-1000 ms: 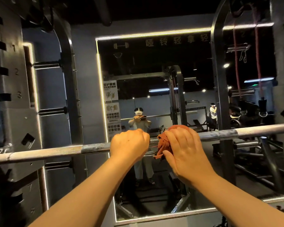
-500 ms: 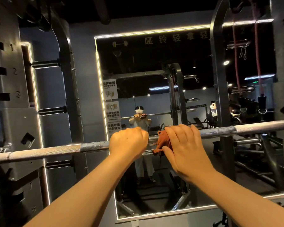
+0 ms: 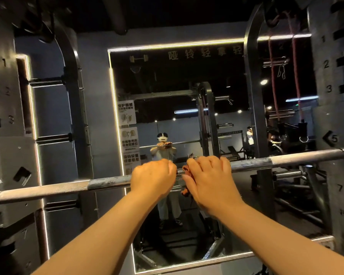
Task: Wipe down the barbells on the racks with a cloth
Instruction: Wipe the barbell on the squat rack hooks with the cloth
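The barbell (image 3: 286, 160) is carried across the numbered rack uprights (image 3: 334, 126) and runs the full width of the view, with its left end lower. Near the middle, the bar is gripped by the left hand (image 3: 153, 177), whose fingers are curled over it. Just beside it, an orange cloth (image 3: 185, 192) is clamped against the bar by the right hand (image 3: 209, 181), the fingers wrapped over the top. Only scraps of cloth are exposed, at the thumb side and beneath the bar. Behind, the person is reflected in a light-edged mirror (image 3: 187, 76).
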Demonstrator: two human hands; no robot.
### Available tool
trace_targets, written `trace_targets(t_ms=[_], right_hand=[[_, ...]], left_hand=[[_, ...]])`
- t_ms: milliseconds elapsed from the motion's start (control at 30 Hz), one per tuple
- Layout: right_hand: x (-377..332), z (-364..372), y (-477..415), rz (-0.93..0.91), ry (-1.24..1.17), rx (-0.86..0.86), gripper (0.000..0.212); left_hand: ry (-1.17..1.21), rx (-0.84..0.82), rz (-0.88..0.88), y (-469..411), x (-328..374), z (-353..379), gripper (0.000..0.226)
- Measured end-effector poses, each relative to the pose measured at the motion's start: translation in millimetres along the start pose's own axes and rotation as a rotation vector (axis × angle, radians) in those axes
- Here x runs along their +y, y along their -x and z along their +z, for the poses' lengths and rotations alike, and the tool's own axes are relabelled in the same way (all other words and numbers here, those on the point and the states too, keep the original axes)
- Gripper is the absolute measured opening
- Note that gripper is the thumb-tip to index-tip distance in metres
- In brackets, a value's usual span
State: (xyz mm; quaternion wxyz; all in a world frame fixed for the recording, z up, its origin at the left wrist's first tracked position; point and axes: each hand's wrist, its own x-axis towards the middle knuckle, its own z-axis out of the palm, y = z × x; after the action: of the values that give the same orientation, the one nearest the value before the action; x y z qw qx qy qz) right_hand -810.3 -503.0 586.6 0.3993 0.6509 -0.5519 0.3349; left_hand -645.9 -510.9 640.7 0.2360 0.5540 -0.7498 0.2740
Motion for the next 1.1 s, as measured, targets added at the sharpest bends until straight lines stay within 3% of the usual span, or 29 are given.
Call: trace_targets(t_ms=[133,267,433,533,667,800,900,1100], right_hand=[[30,0,-8,-0.090,-0.067,0.046,0.045],[41,-9,-31,-0.004,-0.081,-0.173,0.039],[26,2,-9,0.074,-0.028,0.052,0.036],[26,10,17,0.012,-0.044,0.153,0.045],[37,6,17,-0.033,-0.049,0.093,0.051],[33,-8,-12,0.072,-0.114,0.001,0.051],[20,-6,-10,0.143,-0.101,0.029,0.043],[39,3,16,-0.039,-0.134,0.047,0.050]], left_hand=[[-0.100,0.082,0.017,2,-1,7,0.037],[-0.125,0.088,0.039,6,0,5,0.038],[-0.144,0.095,0.066,9,1,1,0.033],[-0.146,0.095,0.061,9,1,2,0.034],[-0.141,0.113,0.074,7,2,4,0.035],[-0.115,0.099,0.003,2,1,9,0.039],[-0.099,0.109,-0.021,2,3,10,0.041],[-0.116,0.112,0.006,4,1,6,0.038]])
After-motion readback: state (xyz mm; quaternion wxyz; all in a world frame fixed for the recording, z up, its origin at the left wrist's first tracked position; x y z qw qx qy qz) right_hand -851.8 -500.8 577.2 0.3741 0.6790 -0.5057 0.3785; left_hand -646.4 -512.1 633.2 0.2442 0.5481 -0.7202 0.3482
